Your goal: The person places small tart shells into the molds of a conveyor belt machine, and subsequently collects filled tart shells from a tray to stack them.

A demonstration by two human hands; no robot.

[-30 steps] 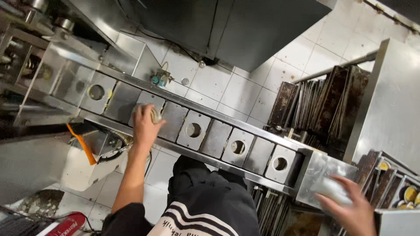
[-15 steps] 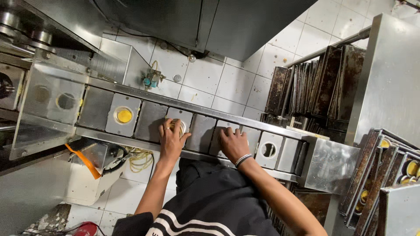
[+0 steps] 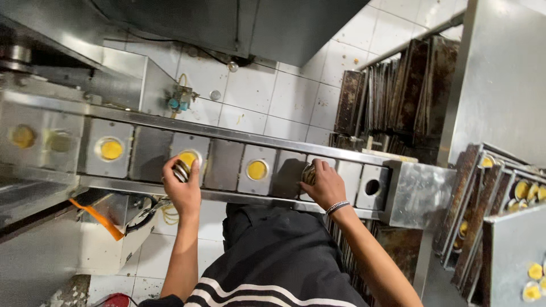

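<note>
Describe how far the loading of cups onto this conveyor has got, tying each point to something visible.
Done: filled cups and already sit in conveyor plates. In hand: the left hand holds a small stack of metal cups at one plate; the right hand presses a cup into another. Left: the hole at the right end is empty.
</note>
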